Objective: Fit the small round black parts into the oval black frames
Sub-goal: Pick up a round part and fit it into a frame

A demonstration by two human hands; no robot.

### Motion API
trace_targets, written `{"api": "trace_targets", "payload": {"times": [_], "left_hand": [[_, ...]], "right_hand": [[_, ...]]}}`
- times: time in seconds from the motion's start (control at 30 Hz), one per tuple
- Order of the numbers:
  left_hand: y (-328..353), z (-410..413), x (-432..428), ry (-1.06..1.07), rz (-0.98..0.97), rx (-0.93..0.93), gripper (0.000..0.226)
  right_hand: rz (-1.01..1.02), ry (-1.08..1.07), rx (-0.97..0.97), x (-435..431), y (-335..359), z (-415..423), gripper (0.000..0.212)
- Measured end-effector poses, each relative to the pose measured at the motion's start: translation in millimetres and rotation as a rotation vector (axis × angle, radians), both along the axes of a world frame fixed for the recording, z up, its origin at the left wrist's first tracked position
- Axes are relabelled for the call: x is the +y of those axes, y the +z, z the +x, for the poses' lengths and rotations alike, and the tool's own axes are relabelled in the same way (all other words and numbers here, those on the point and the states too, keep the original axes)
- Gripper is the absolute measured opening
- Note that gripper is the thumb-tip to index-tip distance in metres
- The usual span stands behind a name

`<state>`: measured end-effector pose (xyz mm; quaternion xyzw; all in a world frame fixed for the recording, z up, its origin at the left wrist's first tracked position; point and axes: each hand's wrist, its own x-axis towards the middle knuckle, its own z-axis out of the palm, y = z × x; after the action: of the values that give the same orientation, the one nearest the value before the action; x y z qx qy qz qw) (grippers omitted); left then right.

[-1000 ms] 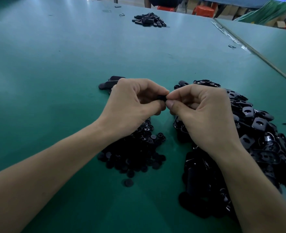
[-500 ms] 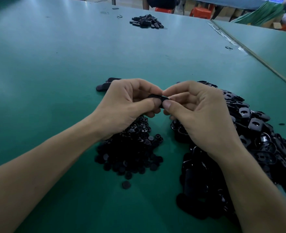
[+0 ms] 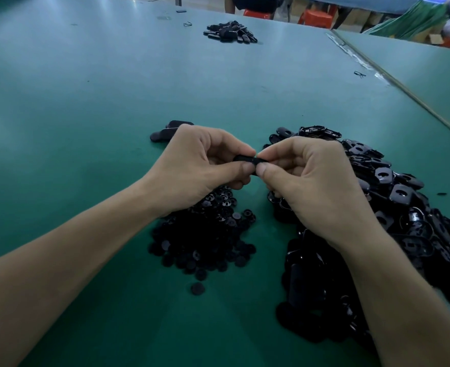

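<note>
Between both hands, above the green table (image 3: 86,128), sits one oval black frame (image 3: 247,158), seen edge-on. My left hand (image 3: 200,168) pinches its left end with thumb and curled fingers. My right hand (image 3: 311,178) pinches its right end the same way. Whether a round part sits in this frame is hidden by the fingers. A heap of small round black parts (image 3: 205,239) lies under my left hand. One stray round part (image 3: 197,288) lies in front of it. A large heap of oval black frames (image 3: 393,221) spreads under and right of my right hand.
A few black pieces (image 3: 170,132) lie just beyond my left hand. Another small black pile (image 3: 230,33) sits at the far side of the table. A seam (image 3: 404,91) to a second green table runs diagonally at the right. Orange stools (image 3: 314,17) and a person stand at the back.
Both hands stay together on the same frame. The thumbs have shifted slightly along it, and more of its black edge shows between the fingertips now.
</note>
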<state>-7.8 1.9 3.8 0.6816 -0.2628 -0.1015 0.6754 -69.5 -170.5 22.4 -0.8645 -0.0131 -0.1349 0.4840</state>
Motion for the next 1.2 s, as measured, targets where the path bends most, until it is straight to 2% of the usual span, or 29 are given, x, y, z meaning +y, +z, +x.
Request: {"api": "trace_targets", "payload": {"times": [0.23, 0.53, 0.7, 0.77, 0.83, 1.03, 1.13, 1.2], "left_hand": [[1.8, 0.0, 0.2, 0.021, 0.004, 0.000, 0.015], [2.5, 2.4, 4.1, 0.096, 0.006, -0.069, 0.012], [-0.3, 12.4, 6.6, 0.264, -0.028, -0.077, 0.018], [-2.4, 21.4, 12.0, 0.406, -0.037, -0.061, 0.016], [-5.3, 32.3, 20.5, 0.533, -0.035, -0.059, 0.015], [-22.4, 53.7, 38.8, 0.700, 0.119, -0.136, 0.012], [-23.8, 57.0, 43.2, 0.765, 0.207, -0.164, 0.010], [-23.5, 58.9, 44.9, 0.799, 0.250, -0.177, 0.012]], "right_hand": [[-0.007, -0.035, -0.001, 3.4, 1.3, -0.1, 0.002], [-0.004, 0.012, -0.009, 6.3, 5.8, 0.8, 0.020], [0.008, -0.097, -0.023, 4.0, 10.9, 5.7, 0.026], [-0.105, -0.195, -0.034, 0.6, 16.3, 11.7, 0.029], [-0.318, -0.257, -0.004, -2.3, 25.0, 21.7, 0.030], [-0.750, -0.192, 0.352, -4.4, 30.8, 73.0, 0.038], [-0.849, -0.185, 0.473, -4.1, 25.8, 86.4, 0.045], [-0.869, -0.194, 0.497, -5.1, 21.3, 88.4, 0.042]]}}
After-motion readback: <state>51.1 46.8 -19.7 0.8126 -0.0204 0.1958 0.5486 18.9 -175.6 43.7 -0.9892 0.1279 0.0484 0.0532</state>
